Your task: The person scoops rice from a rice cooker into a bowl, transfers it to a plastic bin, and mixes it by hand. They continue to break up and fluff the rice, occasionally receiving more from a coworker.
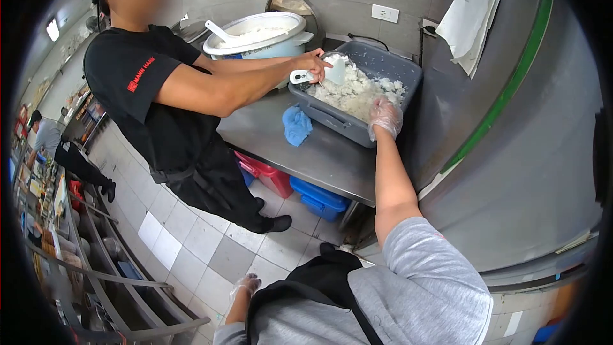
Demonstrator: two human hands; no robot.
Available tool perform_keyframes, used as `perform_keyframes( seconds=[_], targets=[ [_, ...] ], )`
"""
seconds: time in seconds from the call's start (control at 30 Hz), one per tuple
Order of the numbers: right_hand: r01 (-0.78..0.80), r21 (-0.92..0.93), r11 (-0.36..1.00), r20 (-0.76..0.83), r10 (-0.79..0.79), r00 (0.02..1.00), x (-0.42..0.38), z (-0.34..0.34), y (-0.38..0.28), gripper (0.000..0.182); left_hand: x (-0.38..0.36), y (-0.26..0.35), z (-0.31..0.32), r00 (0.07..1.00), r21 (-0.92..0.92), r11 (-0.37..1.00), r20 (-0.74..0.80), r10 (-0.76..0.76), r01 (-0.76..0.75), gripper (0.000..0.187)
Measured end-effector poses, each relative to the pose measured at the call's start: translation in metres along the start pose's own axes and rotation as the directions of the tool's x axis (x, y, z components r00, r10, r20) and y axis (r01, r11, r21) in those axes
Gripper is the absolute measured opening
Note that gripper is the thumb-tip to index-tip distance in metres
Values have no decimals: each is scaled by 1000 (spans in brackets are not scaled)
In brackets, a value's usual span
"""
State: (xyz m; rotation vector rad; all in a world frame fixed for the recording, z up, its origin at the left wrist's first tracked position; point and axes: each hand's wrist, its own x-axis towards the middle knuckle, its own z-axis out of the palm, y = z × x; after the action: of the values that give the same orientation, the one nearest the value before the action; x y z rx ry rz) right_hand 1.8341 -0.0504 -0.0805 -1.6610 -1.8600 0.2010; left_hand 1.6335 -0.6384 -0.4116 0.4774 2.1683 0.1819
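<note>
My right hand [386,117], in a clear plastic glove, reaches over the near rim of a grey plastic tub [348,124]. Its fingers are curled at the white cooked rice [357,92] in the tub and look closed on some of it. Down by my black apron [313,287] hangs my left hand [246,285], also gloved, with loosely bent fingers and nothing visible in it. Across the tub, a co-worker's hand [313,64] holds a white rice paddle [335,71] over the rice.
The tub stands on a steel table [268,134] beside a blue cloth [297,126]. Behind it is a large rice pot [255,35] with another paddle [220,30]. A co-worker [166,102] stands at left; a grey metal cabinet [523,153] rises at right. Bins [319,199] sit underneath.
</note>
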Motion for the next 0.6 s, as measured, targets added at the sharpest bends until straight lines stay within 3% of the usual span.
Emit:
perform_keyframes(
  seconds=[0.07, 0.1, 0.2, 0.33, 0.43, 0.53, 0.6],
  targets=[
    [-20, -22, 1000, -11, 20, 1000, -5, -9, -8, 19, -66, 59, -34, 999, 66, 997, -37, -24, 26, 54],
    [-32, -34, 999, -15, 32, 999, -8, -13, -11, 20, -57, 56, -30, 1000, 48, 999, -20, -20, 21, 54],
    [-18, 13, 1000, 10, 17, 1000, -9, -17, -10, 19, 30, -8, 14, 996, -201, 979, 67, 56, -41, 53],
    [0, 70, 998, 0, 0, 1000, -17, -28, -15, 18, 26, -6, 21, 986, -487, 872, 160, 47, 38, 51],
    [-2, 110, 994, 49, -4, 999, -18, -31, -15, 21, 47, -24, 38, 993, -429, 903, 97, 64, -17, 49],
    [-16, 4, 1000, -2, 16, 1000, -14, -24, -16, 21, 32, -11, 40, 996, -348, 937, 91, 1, 31, 49],
    [20, 76, 997, 3, -20, 1000, -15, -20, -11, 21, 27, -12, 38, 998, -287, 958, 48, 39, -24, 49]
  ],
)
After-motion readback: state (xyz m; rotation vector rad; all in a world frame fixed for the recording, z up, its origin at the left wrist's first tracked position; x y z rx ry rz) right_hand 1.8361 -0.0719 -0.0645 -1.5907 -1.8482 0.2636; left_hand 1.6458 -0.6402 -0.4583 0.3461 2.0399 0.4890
